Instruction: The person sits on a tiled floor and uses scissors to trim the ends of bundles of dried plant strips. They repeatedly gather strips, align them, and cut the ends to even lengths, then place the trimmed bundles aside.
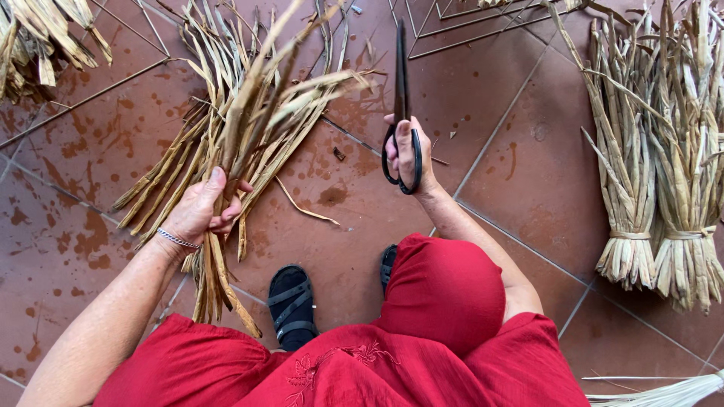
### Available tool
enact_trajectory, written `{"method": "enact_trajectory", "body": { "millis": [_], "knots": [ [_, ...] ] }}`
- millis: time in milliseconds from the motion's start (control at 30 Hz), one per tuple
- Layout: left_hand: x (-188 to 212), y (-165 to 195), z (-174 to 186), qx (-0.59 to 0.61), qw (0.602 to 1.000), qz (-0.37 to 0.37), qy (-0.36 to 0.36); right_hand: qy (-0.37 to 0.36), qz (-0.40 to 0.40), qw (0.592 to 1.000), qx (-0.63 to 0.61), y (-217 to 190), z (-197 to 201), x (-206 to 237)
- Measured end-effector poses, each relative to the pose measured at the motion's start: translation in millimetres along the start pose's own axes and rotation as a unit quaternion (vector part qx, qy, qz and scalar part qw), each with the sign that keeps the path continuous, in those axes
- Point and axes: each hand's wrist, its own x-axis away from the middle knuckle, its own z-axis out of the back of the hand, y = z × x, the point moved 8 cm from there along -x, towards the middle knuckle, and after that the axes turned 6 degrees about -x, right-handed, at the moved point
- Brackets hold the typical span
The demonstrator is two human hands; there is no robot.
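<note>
**Dried leaves gathered in one hand, shears held in the other**

The person sits over a reddish tiled floor [520, 173], red dress across the knees, a black sandal [292, 305] showing at lower centre. The left hand [202, 211], left of centre, is clenched around a bunch of dried leaves [256, 128]; the stalks fan out toward the top of the frame and their butt ends hang down below the wrist, which wears a thin bracelet [178, 240]. The right hand [407, 154], at centre, grips the loops of long black shears [400, 83], blades closed and pointing to the upper edge, apart from the bunch.

I judge the step in hand to be sorting and holding the stalks ready for trimming. A cut would call for bringing the blades across to the leaves, opening them and squaring the ends first.

There are no containers in view. Instead, two tied sheaves [656, 173] lie at the right edge, bound near their bases, and more loose leaves [41, 41] lie at upper left.
</note>
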Motion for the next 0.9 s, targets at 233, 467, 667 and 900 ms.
{"method": "enact_trajectory", "body": {
  "millis": [233,467,667,900],
  "knots": [
    [1,7,18,0.049,0.998,-0.035,0.016,-0.099,-0.045,0.989,-0.102,31,-23,25],
    [3,-12,13,0.043,0.998,0.005,-0.038,-0.144,-0.085,0.982,-0.092,30,-37,9],
    [5,-19,8,0.050,0.995,0.025,-0.077,-0.099,-0.085,0.981,-0.144,20,-23,-2],
    [10,-15,10,-0.022,0.998,0.041,-0.034,0.023,-0.051,0.998,-0.023,21,17,1]
  ]
}}
